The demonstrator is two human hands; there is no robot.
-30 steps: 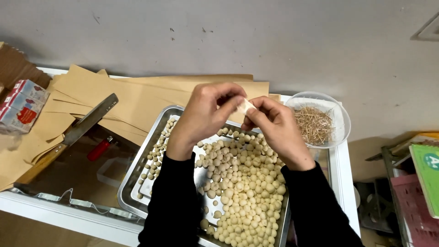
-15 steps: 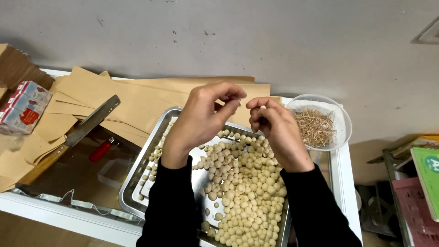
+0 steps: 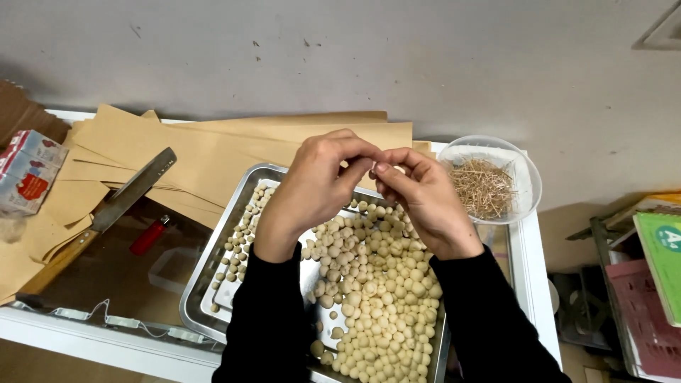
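Both my hands are raised over a metal tray (image 3: 213,278) that holds several small pale round balls (image 3: 376,291). My left hand (image 3: 319,181) and my right hand (image 3: 425,206) meet fingertip to fingertip. Together they pinch a small pale piece (image 3: 399,169), which the fingers mostly hide. Black sleeves cover both forearms. Just right of my right hand stands a clear plastic bowl (image 3: 528,186) holding thin brown sticks (image 3: 486,188).
Brown paper sheets (image 3: 213,149) lie behind and left of the tray. A cleaver (image 3: 135,188) with a wooden handle rests on them, with a red lighter (image 3: 149,235) below it. A carton (image 3: 28,174) sits far left. A green book (image 3: 663,248) and pink crate (image 3: 649,319) are at right.
The hands have drawn closer so their fingertips touch. The pale piece that showed between them a second ago is now almost covered by the fingers.
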